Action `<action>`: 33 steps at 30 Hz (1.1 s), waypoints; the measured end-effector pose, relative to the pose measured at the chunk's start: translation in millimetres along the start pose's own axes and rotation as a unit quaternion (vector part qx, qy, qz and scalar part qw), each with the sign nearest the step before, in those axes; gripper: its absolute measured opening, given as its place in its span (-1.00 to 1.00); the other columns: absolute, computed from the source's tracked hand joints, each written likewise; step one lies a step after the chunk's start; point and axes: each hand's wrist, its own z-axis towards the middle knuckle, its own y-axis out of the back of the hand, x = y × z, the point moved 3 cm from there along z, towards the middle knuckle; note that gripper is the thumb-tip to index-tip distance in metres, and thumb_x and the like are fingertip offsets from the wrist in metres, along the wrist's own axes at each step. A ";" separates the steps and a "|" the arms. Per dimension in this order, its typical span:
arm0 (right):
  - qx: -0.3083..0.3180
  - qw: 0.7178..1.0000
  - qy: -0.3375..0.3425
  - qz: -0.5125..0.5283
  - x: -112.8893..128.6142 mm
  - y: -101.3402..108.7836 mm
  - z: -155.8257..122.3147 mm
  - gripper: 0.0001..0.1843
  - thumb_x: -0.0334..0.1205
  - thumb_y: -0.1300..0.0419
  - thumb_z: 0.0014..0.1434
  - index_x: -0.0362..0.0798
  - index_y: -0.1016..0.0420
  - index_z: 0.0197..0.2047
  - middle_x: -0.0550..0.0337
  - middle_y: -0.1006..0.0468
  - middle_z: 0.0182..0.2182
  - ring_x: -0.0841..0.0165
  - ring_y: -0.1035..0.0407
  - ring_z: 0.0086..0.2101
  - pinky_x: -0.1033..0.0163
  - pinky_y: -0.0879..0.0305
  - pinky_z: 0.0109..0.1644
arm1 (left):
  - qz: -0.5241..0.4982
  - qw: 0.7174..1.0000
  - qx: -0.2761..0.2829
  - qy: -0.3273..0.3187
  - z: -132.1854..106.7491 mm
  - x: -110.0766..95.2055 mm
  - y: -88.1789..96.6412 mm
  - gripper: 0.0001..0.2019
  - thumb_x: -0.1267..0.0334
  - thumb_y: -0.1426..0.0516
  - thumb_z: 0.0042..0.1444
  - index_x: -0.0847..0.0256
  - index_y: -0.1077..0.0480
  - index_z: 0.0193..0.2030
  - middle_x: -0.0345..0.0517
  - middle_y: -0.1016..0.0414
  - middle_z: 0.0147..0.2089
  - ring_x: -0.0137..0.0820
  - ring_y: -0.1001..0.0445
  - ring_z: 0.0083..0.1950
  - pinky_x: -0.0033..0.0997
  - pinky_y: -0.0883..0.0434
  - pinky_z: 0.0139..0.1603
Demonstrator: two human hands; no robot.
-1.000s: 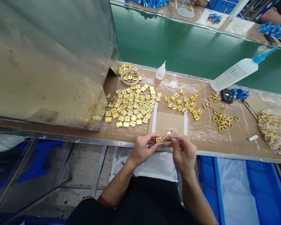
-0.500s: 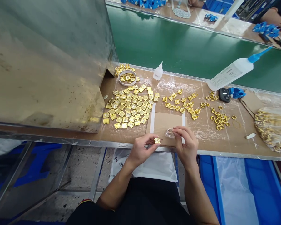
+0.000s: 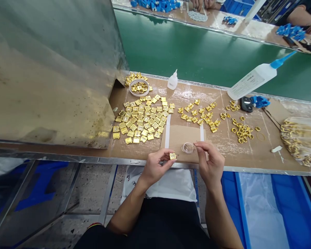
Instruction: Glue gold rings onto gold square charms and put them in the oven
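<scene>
Pinched between the thumb and fingers of my left hand (image 3: 157, 166) is a small gold square charm (image 3: 172, 156) with a tiny loop on its right side. My right hand (image 3: 209, 162) pinches a thin stick (image 3: 193, 146), whose far end reaches into a small clear round dish (image 3: 187, 148). The dish rests on a piece of cardboard (image 3: 177, 135) with white tape strips along its sides. Many similar gold charms (image 3: 140, 119) lie spread out left of the cardboard. More gold pieces (image 3: 200, 114) lie behind it to the right.
Gold rings (image 3: 243, 132) lie to the right, near a bag of gold parts (image 3: 300, 141). A small dropper bottle (image 3: 172, 80) and a large tilted bottle (image 3: 254, 82) stand at the back. A metal box (image 3: 52, 76) fills the left. Other people's hands show across the green surface (image 3: 186, 45).
My right hand has moved slightly right and down, so the stick and dish show more clearly. My left hand still holds the charm. Across the way, another person's hands have come into view.
</scene>
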 end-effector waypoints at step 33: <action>0.096 0.989 -0.035 0.108 29.1 -23.2 -15.4 -0.77 -0.38 -0.12 0.41 0.04 -0.59 -0.18 0.19 -0.71 -0.34 0.34 -0.62 -0.39 0.31 -0.57 -0.35 | 0.009 0.999 0.013 -0.044 1.9 -6.9 -0.2 -0.84 0.25 -0.28 0.25 0.26 -0.56 -0.08 -0.04 -0.71 -0.25 -0.35 -0.71 -0.28 -0.45 -0.67 -0.22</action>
